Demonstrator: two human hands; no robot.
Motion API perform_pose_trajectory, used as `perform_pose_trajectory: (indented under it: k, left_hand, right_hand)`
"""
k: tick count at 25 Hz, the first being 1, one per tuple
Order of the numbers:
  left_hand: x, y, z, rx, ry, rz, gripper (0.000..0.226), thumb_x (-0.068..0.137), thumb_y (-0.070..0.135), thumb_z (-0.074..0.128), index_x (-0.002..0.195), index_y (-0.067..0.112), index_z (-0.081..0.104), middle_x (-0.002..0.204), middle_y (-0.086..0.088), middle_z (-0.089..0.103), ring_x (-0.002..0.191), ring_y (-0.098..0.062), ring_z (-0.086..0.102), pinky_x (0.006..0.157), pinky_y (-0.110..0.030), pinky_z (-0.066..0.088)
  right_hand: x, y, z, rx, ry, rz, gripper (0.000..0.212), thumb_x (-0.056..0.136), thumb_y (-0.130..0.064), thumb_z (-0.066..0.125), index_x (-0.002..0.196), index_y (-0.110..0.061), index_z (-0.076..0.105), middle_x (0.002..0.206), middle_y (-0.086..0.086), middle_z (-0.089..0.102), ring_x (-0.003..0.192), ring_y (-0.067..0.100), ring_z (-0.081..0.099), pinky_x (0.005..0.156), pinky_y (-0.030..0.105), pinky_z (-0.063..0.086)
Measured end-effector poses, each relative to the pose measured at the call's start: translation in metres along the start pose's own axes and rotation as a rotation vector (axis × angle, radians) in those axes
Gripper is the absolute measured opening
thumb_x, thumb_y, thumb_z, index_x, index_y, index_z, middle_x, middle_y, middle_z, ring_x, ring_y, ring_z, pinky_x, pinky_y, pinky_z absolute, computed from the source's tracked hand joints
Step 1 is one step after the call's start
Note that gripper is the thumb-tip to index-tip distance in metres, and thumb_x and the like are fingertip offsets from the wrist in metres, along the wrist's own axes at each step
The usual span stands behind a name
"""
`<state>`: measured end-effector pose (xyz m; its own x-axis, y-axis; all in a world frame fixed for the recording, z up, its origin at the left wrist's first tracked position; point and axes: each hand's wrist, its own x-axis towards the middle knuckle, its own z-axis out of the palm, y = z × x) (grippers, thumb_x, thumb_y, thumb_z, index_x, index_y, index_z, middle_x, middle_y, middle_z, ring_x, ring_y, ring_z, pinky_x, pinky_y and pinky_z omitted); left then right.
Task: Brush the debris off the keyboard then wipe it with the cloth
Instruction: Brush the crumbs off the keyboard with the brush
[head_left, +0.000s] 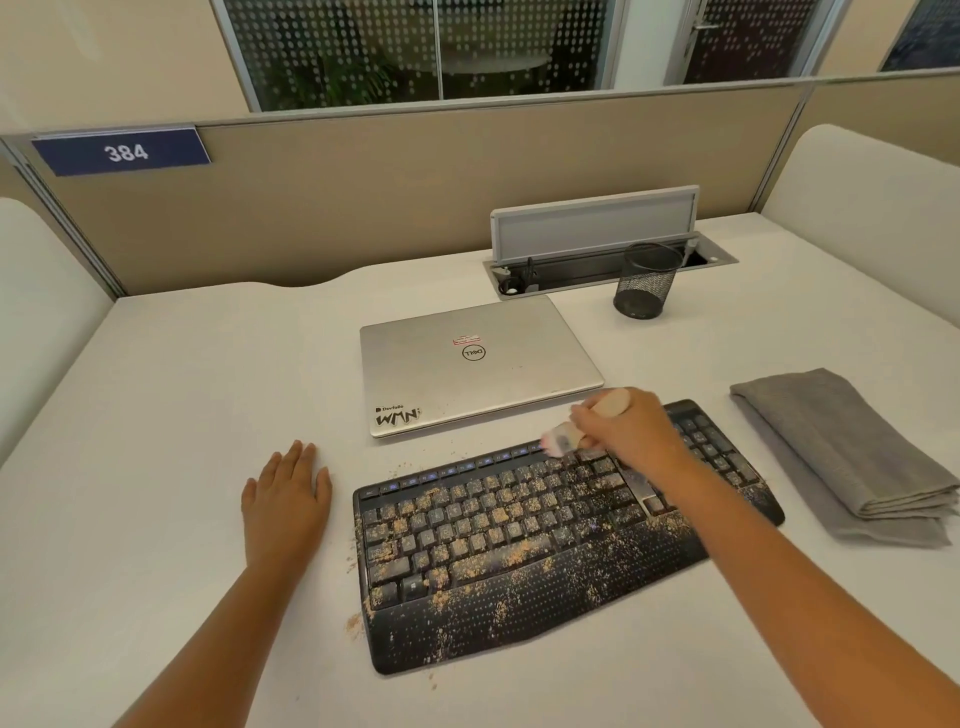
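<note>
keyboard (519, 540): black, curved, with palm rest, lies near centre of the white desk (182, 389), angled so its right end sits farther away than its left.
debris (467, 525): tan crumbs scattered over the keys and palm rest, thickest on the left and middle; a few crumbs spilled on the desk off the keyboard's left and near edges.
brush (587, 423): pale wooden handle, blurred; bristle end points left and down, at the far key row right of centre.
right hand (631, 431): fingers curled round the brush handle, gripping it, over the far right part of the keyboard; forearm crosses the keyboard's right side.
left hand (288, 499): flat on the desk, palm down, fingers straight and together, just left of the keyboard, holding nothing.
cloth (841, 457): grey, folded, on the desk just right of the keyboard, untouched.
laptop (478, 364): silver, lid closed, stickers on lid, just beyond the keyboard, its near right corner close to the brush hand.
pen cup (647, 280): black mesh, far right of the laptop; cannot tell if anything is inside.
cable box (597, 244): recessed in the desk at the far edge, grey flap standing open, behind the pen cup.
partition (363, 192): beige, along the far edge of the desk, blue sign (122, 151) reading 384 at upper left.
</note>
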<state>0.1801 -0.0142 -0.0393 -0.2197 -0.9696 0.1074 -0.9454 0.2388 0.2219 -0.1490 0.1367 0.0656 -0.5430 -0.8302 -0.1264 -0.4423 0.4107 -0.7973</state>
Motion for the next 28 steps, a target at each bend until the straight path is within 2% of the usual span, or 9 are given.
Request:
perform_pose_trajectory:
  k: [4, 7, 10, 13, 16, 20, 23, 26, 28]
  left_hand:
    - [0.000, 0.000, 0.000, 0.008, -0.001, 0.001, 0.049, 0.099, 0.032, 0.032, 0.144, 0.014, 0.036, 0.152, -0.005, 0.033, 0.141, -0.027, 0.026, 0.114, -0.046, 0.017]
    - [0.001, 0.001, 0.000, 0.010, -0.001, 0.004, 0.048, 0.099, 0.030, 0.034, 0.143, 0.013, 0.038, 0.151, -0.006, 0.034, 0.140, -0.028, 0.028, 0.113, -0.047, 0.019]
    - [0.001, 0.000, 0.000, 0.007, 0.001, 0.002, 0.047, 0.099, 0.030, 0.035, 0.143, 0.013, 0.039, 0.150, -0.006, 0.035, 0.139, -0.028, 0.029, 0.112, -0.048, 0.020]
    - [0.001, 0.000, 0.000, 0.004, 0.000, 0.001, 0.047, 0.099, 0.030, 0.035, 0.143, 0.013, 0.039, 0.150, -0.006, 0.035, 0.140, -0.028, 0.029, 0.112, -0.048, 0.020]
    - [0.001, 0.000, 0.000, 0.008, -0.004, -0.002, 0.048, 0.099, 0.030, 0.033, 0.144, 0.014, 0.037, 0.151, -0.006, 0.034, 0.140, -0.027, 0.027, 0.113, -0.047, 0.019]
    - [0.000, 0.000, 0.000, 0.008, -0.004, -0.001, 0.048, 0.099, 0.030, 0.032, 0.144, 0.014, 0.037, 0.151, -0.005, 0.033, 0.141, -0.026, 0.027, 0.113, -0.047, 0.019]
    - [0.000, 0.000, 0.000, 0.007, -0.006, -0.002, 0.048, 0.099, 0.031, 0.032, 0.144, 0.014, 0.036, 0.152, -0.005, 0.033, 0.141, -0.026, 0.026, 0.114, -0.046, 0.018]
    - [0.000, 0.000, 0.001, 0.004, 0.001, 0.000, 0.048, 0.099, 0.031, 0.033, 0.144, 0.014, 0.038, 0.151, -0.005, 0.034, 0.140, -0.026, 0.028, 0.113, -0.047, 0.019]
    - [0.001, 0.000, 0.001, 0.003, 0.001, 0.003, 0.047, 0.099, 0.030, 0.034, 0.143, 0.013, 0.038, 0.150, -0.006, 0.035, 0.140, -0.027, 0.029, 0.113, -0.048, 0.020]
  right_hand:
    - [0.013, 0.015, -0.036, -0.111, 0.193, 0.081, 0.017, 0.089, -0.025, 0.062, 0.089, -0.008, 0.067, 0.070, 0.007, 0.069, 0.065, 0.023, 0.066, 0.066, 0.034, 0.056]
    - [0.011, 0.009, -0.035, -0.258, 0.284, 0.052, 0.027, 0.091, -0.028, 0.057, 0.082, -0.003, 0.065, 0.070, 0.008, 0.067, 0.062, 0.023, 0.061, 0.056, 0.027, 0.045]
    - [-0.005, -0.013, -0.006, -0.353, 0.168, -0.051, 0.036, 0.097, -0.026, 0.048, 0.067, -0.008, 0.054, 0.061, 0.000, 0.054, 0.051, 0.011, 0.048, 0.047, 0.022, 0.033]
    - [-0.023, -0.031, 0.032, -0.457, 0.047, -0.176, 0.042, 0.101, -0.030, 0.036, 0.061, -0.018, 0.037, 0.059, -0.005, 0.043, 0.050, 0.006, 0.042, 0.052, 0.018, 0.037]
    - [-0.031, -0.046, 0.063, -0.434, -0.045, -0.270, 0.041, 0.102, -0.030, 0.036, 0.061, -0.021, 0.034, 0.060, -0.007, 0.042, 0.052, 0.003, 0.040, 0.059, 0.018, 0.041]
    - [-0.038, -0.067, 0.086, -0.339, -0.129, -0.319, 0.044, 0.101, -0.028, 0.038, 0.058, -0.020, 0.032, 0.057, -0.006, 0.038, 0.050, 0.006, 0.037, 0.066, 0.026, 0.045]
    - [-0.036, -0.079, 0.098, -0.271, -0.183, -0.307, 0.043, 0.098, -0.026, 0.042, 0.057, -0.019, 0.032, 0.058, -0.002, 0.044, 0.056, 0.016, 0.047, 0.073, 0.036, 0.049]
    - [-0.031, -0.085, 0.109, -0.172, -0.251, -0.269, 0.040, 0.096, -0.026, 0.046, 0.059, -0.013, 0.039, 0.068, 0.013, 0.059, 0.074, 0.034, 0.064, 0.076, 0.040, 0.051]
    - [-0.028, -0.088, 0.113, -0.108, -0.281, -0.225, 0.034, 0.096, -0.026, 0.048, 0.072, -0.003, 0.053, 0.070, 0.015, 0.066, 0.070, 0.027, 0.068, 0.072, 0.035, 0.054]
